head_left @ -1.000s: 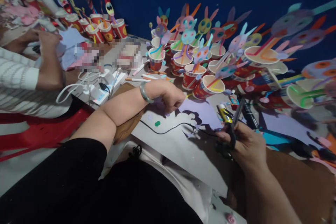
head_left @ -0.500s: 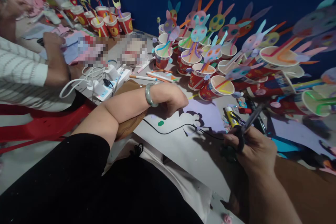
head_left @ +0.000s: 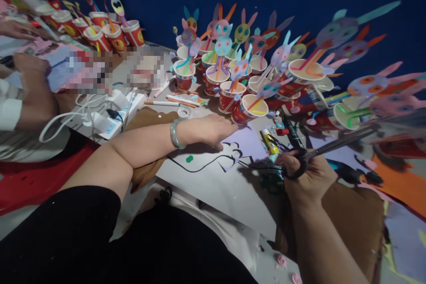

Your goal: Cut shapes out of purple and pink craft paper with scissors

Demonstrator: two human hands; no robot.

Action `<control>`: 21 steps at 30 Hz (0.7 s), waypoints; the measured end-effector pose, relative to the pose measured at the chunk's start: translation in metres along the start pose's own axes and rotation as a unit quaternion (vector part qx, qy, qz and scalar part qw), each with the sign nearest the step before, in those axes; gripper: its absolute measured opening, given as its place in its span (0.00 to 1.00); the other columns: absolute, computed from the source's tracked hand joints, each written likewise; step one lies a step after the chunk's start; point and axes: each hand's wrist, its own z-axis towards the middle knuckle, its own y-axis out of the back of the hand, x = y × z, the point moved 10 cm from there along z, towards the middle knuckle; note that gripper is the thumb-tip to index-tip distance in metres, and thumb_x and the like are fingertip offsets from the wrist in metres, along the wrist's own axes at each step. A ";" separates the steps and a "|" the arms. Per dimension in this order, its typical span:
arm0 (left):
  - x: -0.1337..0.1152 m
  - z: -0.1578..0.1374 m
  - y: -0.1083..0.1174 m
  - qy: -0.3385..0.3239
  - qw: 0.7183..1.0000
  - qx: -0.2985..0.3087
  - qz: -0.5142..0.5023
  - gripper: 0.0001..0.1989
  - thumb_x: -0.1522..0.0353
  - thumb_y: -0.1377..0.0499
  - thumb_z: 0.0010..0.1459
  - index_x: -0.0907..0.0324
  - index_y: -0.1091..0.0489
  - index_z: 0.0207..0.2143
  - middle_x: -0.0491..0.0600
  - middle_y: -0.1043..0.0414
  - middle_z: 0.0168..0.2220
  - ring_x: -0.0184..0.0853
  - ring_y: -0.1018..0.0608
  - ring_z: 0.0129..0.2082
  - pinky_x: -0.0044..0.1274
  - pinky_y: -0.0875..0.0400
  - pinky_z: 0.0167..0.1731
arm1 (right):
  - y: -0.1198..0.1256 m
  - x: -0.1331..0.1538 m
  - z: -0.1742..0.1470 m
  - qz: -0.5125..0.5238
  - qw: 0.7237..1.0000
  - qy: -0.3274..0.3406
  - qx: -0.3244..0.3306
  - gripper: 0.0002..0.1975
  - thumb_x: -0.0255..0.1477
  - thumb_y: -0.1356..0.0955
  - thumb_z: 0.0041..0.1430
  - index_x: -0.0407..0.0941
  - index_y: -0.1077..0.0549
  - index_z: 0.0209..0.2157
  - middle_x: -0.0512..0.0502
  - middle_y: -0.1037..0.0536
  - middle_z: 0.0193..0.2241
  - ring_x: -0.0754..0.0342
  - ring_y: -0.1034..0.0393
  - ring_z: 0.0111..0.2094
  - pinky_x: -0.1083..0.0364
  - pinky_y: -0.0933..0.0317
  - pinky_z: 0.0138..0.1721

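Note:
My left hand (head_left: 211, 131), below a jade-coloured bangle (head_left: 178, 134), reaches over the near-left part of a cut sheet of purple paper (head_left: 253, 140). Its fingers look stretched out, and their undersides are hidden. Curved holes are cut in that sheet. In my right hand (head_left: 308, 175) is a pair of scissors (head_left: 336, 144), with fingers in the handle loops and the blades pointing right. A black cord (head_left: 191, 171) runs across the white table (head_left: 239, 199) by the sheet, near a small green scrap (head_left: 189, 159).
Paper cups (head_left: 218, 77) with paper rabbit figures crowd the back and right. A yellow glue stick (head_left: 270, 142) and a black marker (head_left: 293, 132) lie beyond my right hand. A power strip (head_left: 124, 108) with white cables is at left, near another person's arm (head_left: 36, 88).
My view has turned to the right. My left hand's curled fingers have straightened over the purple paper. The scissors in my right hand have swung from pointing up and away to pointing right.

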 end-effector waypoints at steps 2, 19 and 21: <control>-0.003 0.001 -0.004 -0.004 1.000 -0.018 0.010 0.14 0.73 0.42 0.56 0.63 0.32 0.46 0.55 0.25 0.39 0.37 0.25 0.34 0.27 0.39 0.33 | 0.002 0.000 -0.001 0.016 1.000 0.003 -0.008 0.11 0.36 0.26 0.51 0.43 0.26 0.25 0.52 0.25 0.18 0.55 0.32 0.18 0.56 0.39 0.23; -0.012 0.011 -0.019 -0.013 0.997 0.020 0.070 0.08 0.74 0.44 0.53 0.64 0.27 0.36 0.56 0.24 0.36 0.37 0.24 0.32 0.27 0.41 0.28 | -0.002 -0.001 -0.001 -0.035 0.999 -0.025 0.013 0.11 0.37 0.27 0.52 0.46 0.28 0.25 0.52 0.26 0.19 0.55 0.32 0.20 0.54 0.37 0.25; -0.014 0.013 -0.015 -0.024 0.998 -0.004 0.055 0.08 0.75 0.46 0.53 0.63 0.27 0.33 0.55 0.25 0.34 0.36 0.25 0.31 0.27 0.43 0.27 | -0.003 -0.003 -0.001 -0.046 0.998 -0.030 0.013 0.10 0.37 0.27 0.52 0.47 0.28 0.26 0.52 0.26 0.20 0.54 0.32 0.21 0.54 0.37 0.26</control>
